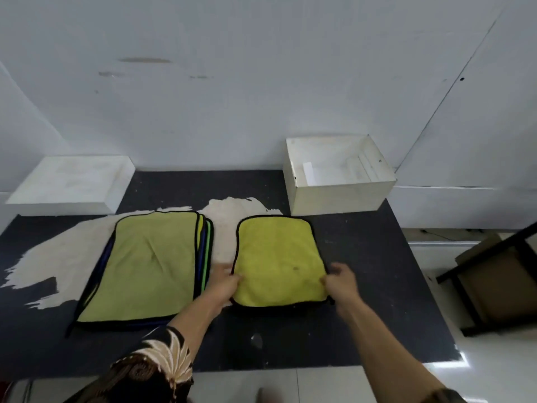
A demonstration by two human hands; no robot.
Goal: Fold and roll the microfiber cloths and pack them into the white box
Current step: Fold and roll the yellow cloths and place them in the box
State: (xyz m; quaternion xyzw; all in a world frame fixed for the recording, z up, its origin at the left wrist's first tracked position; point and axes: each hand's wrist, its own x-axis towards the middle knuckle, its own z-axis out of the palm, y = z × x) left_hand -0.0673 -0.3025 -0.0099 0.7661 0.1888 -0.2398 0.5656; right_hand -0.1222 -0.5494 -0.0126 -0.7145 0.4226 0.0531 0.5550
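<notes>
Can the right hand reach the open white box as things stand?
Probably yes: only bare dark mat lies between the right hand and the open white box, though the hand pinches the yellow microfiber cloth.

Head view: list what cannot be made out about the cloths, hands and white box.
- Cloth stack: count unclear; the top cloth covers the rest.
- White box: near floor hidden behind its front wall.
- Left hand and right hand gripping the yellow cloth: fingertips blurred.
</notes>
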